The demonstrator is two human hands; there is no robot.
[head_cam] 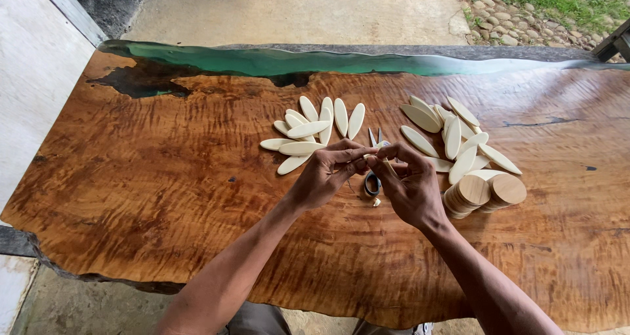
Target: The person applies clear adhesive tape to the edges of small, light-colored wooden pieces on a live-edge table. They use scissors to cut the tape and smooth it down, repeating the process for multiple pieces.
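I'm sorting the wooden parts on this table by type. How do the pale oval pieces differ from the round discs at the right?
The oval pieces are pale cream, long and pointed; the round discs are tan-brown circles. The ovals lie flat and loose, fanned in two groups either side of the hands; the discs sit in two leaning stacks beside the right hand. There are visibly many ovals spread wide, while the discs keep to one small spot. Both look like thin wooden pieces resting on the slab table.
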